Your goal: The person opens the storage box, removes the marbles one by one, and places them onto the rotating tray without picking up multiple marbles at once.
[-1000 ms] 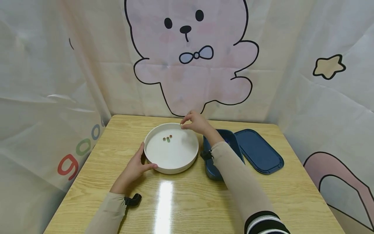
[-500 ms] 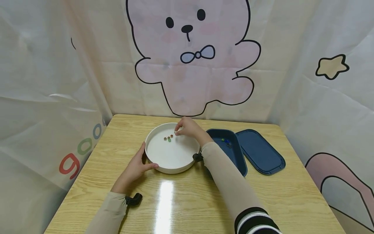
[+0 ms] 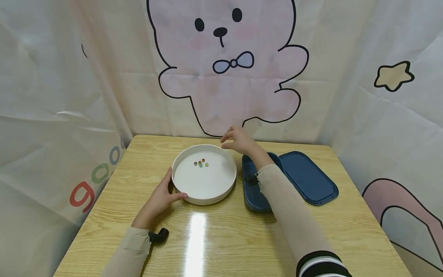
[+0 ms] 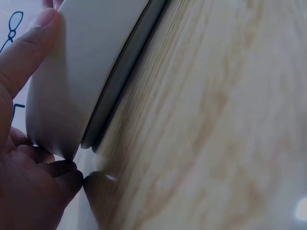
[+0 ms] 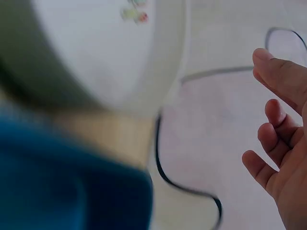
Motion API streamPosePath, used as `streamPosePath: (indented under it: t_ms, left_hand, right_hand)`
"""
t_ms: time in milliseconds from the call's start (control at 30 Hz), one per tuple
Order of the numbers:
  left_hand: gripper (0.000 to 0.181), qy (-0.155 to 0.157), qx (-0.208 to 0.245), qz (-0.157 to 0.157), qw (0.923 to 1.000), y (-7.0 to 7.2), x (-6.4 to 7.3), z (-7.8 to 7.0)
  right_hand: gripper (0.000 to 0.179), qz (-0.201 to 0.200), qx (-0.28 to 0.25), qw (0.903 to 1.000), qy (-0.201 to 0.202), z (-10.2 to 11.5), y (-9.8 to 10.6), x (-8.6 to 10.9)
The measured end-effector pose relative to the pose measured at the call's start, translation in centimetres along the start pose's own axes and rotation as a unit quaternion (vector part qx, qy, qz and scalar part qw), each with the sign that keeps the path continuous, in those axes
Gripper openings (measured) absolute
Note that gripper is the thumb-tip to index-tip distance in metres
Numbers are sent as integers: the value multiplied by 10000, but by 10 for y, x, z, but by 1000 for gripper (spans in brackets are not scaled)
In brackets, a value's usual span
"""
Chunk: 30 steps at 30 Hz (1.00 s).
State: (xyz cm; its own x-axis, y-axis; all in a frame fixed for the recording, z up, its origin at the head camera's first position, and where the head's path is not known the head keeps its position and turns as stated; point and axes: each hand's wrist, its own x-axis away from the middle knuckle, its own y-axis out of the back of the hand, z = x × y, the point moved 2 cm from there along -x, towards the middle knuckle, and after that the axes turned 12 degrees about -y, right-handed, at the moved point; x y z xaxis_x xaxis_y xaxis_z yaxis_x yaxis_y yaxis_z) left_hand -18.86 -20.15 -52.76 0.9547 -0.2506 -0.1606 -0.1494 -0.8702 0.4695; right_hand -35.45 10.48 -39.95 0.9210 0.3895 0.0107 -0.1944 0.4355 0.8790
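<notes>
A round white tray with a raised rim stands on the table. Its left side is held by my left hand, thumb over the front rim and fingers against the outer wall; the left wrist view shows the thumb lying along the wall. Several small coloured marbles lie together inside the tray, behind its middle. Above the tray's back right rim hovers my right hand, fingers loosely bent. In the right wrist view that hand has nothing between its thumb and fingers.
A deep blue box stands right of the tray, partly covered by my right forearm, which hides its contents. Its flat blue lid lies beside it on the wooden table. A printed curtain hangs behind the table.
My right hand reached in over the tray and set down a yellowish-green marble by the others, then drew back up and right. The left hand kept its hold.
</notes>
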Motion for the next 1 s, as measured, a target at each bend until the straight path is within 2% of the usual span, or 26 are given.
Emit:
streamPosePath:
  t_ms: [167,333,567,1000]
  left_hand:
    - [132,-15,-25,1,10000,0,-1,-2]
    - [132,18,-33,20,10000,0,0,-2]
    - [132,34,-76,47,10000,0,2,-3]
    - [132,17,-47,53,10000,1,1,-3]
  right_hand:
    - [23,-366,-104,9993,-22,-30,36,25]
    - [18,-647,-97,9978,-141,-65,50,45]
    - [17,-763,-33,9958,-505,-104,48,62]
    - [19,-406,-250,9908,-1266,-152,23,70]
